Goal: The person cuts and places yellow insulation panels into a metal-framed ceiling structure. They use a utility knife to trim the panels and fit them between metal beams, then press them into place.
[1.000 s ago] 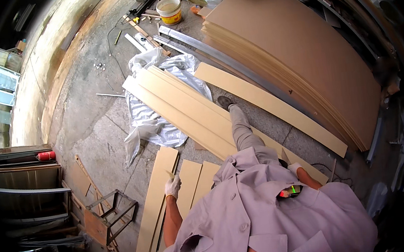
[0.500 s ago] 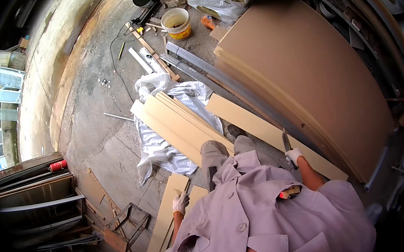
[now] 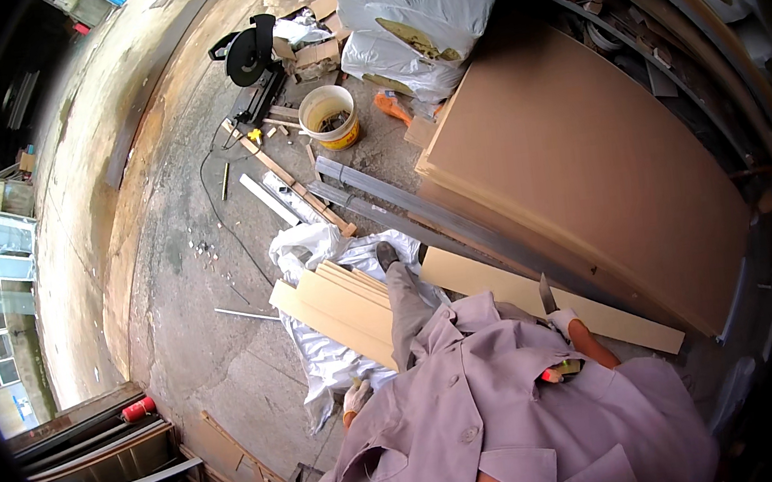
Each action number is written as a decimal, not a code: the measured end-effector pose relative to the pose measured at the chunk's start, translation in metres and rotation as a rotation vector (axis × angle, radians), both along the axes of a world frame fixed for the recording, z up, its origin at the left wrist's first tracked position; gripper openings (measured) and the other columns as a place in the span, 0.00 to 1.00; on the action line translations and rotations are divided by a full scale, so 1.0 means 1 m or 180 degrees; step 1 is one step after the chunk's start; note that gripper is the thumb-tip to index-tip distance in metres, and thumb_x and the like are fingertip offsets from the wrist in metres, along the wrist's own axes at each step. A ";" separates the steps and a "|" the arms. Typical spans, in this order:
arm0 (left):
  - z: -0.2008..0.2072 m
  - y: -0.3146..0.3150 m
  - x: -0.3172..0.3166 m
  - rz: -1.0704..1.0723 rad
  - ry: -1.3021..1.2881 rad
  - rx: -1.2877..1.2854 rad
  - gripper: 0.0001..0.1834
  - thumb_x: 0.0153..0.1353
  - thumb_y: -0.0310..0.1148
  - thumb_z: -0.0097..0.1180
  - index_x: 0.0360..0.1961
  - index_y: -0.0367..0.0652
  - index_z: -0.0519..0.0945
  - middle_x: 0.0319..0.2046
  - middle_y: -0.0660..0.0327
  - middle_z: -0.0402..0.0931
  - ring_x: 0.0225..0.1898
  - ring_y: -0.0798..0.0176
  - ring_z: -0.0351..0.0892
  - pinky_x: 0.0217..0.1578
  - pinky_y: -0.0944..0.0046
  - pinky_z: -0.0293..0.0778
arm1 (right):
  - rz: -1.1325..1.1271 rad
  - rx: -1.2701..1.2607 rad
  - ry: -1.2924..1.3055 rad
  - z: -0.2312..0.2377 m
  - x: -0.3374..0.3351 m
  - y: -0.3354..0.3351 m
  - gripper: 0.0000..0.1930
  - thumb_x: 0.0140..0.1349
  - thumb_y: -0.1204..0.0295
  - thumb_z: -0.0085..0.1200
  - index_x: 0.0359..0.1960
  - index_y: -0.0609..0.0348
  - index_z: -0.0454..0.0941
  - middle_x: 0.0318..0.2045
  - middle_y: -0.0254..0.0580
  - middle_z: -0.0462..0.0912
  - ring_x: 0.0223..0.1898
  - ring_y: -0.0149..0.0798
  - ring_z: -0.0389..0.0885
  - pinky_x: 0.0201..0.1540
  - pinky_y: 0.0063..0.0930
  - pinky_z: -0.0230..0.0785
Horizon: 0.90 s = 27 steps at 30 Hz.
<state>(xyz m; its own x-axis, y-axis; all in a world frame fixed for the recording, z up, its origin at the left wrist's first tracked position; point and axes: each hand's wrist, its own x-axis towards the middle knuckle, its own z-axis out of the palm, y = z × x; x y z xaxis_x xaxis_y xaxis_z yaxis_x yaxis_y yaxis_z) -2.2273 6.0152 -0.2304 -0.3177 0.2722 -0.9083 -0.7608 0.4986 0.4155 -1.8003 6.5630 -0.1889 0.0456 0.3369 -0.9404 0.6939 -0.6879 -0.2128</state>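
In a white glove, my right hand (image 3: 563, 319) is closed around the handle of a knife (image 3: 546, 295), its pointed blade standing up. Beside and partly under it runs a long pale board (image 3: 505, 283) on the floor. My left hand (image 3: 358, 396), also gloved, hangs low by the edge of a crumpled white plastic sheet (image 3: 324, 367). Its fingers look loosely apart and nothing shows in them, though the hand is small in view. A stack of pale board strips (image 3: 337, 308) lies on the sheet, its near end hidden by my leg and jacket.
A large stack of brown boards (image 3: 587, 170) fills the right, with long grey metal profiles (image 3: 389, 183) alongside. Farther off are a bucket (image 3: 328, 119), an orange tool (image 3: 391, 105), a cut-off saw (image 3: 249, 61) with a cable, and wrapped bales (image 3: 418, 18). Racked panels (image 3: 116, 462) stand lower left.
I have stepped forward, one foot now on the sheet beside the strips. My left hand has left the boards near my left side. The knife stays in my right hand.
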 end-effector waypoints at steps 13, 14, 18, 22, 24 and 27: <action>0.051 0.216 -0.267 -0.0826 0.0422 -0.0032 0.10 0.65 0.41 0.59 0.37 0.47 0.75 0.21 0.66 0.69 0.17 0.66 0.70 0.17 0.63 0.63 | -0.0907 0.0382 -0.0250 0.041 -0.065 0.012 0.09 0.63 0.68 0.65 0.27 0.58 0.83 0.19 0.40 0.82 0.15 0.36 0.75 0.19 0.33 0.65; 0.052 0.249 -0.288 -0.0458 0.0350 -0.0082 0.10 0.65 0.41 0.59 0.37 0.47 0.75 0.20 0.66 0.69 0.16 0.66 0.70 0.17 0.63 0.62 | -0.0925 0.0592 -0.0121 0.030 -0.075 0.017 0.09 0.63 0.68 0.65 0.27 0.58 0.83 0.19 0.40 0.82 0.15 0.36 0.75 0.19 0.33 0.66; 0.081 0.370 -0.317 -0.0765 0.0769 0.0539 0.12 0.65 0.42 0.59 0.35 0.44 0.76 0.22 0.66 0.72 0.20 0.68 0.72 0.20 0.65 0.67 | -0.1126 0.0533 -0.0091 0.003 -0.064 0.014 0.09 0.64 0.68 0.64 0.30 0.61 0.84 0.21 0.42 0.83 0.17 0.38 0.78 0.21 0.35 0.69; 0.113 0.448 -0.312 -0.1150 0.0992 0.0618 0.18 0.66 0.47 0.60 0.40 0.42 0.79 0.28 0.64 0.78 0.28 0.67 0.79 0.29 0.65 0.73 | 0.0699 0.1035 0.0468 -0.046 -0.037 0.002 0.12 0.66 0.66 0.61 0.36 0.65 0.85 0.26 0.45 0.86 0.24 0.40 0.85 0.28 0.37 0.77; 0.120 0.484 -0.304 -0.1300 0.0880 0.0598 0.23 0.66 0.52 0.63 0.45 0.41 0.80 0.32 0.63 0.81 0.30 0.66 0.81 0.32 0.64 0.77 | -0.0016 0.0756 0.0307 -0.070 -0.029 0.002 0.14 0.67 0.62 0.58 0.39 0.61 0.87 0.28 0.48 0.87 0.27 0.40 0.87 0.31 0.38 0.79; 0.131 0.506 -0.336 -0.1650 0.0982 0.0808 0.18 0.68 0.49 0.62 0.38 0.44 0.78 0.26 0.66 0.74 0.24 0.69 0.74 0.24 0.68 0.69 | -0.0909 0.0305 0.0151 -0.075 -0.052 -0.015 0.15 0.67 0.60 0.57 0.41 0.58 0.88 0.29 0.50 0.88 0.30 0.41 0.88 0.33 0.39 0.80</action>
